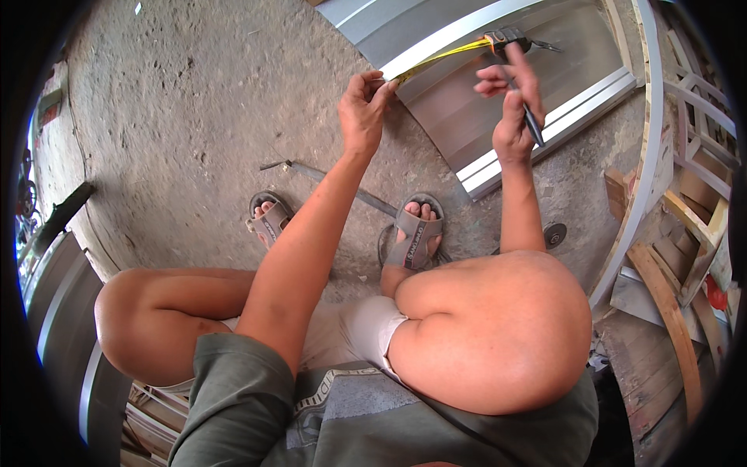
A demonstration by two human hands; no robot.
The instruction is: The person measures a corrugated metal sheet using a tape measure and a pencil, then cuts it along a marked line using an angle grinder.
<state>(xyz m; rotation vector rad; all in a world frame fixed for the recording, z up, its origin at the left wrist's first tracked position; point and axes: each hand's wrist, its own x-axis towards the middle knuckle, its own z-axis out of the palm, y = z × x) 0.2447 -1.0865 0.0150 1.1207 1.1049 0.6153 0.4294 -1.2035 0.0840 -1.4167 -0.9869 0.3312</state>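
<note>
My left hand (363, 113) pinches the end of a yellow tape measure blade (443, 56) at the corner of a grey metal-framed panel (443, 124). The blade runs to the right, slightly twisted, along the panel's bright metal edge strip. Its black and orange case (506, 40) is just beyond the fingertips of my right hand (513, 109); whether they touch it I cannot tell. A dark pen (533, 128) slants through my right hand, held by the thumb and fingers, with the index finger stretched out. The right fingers are somewhat blurred.
A thin metal rod (342, 187) lies on the rough concrete floor (187, 109) by my sandalled feet. A black disc (555, 235) lies right of my shin. Wooden pieces (669, 311) and pale frames (700, 117) crowd the right side. Ribbed metal sheets (62, 311) stand at the left.
</note>
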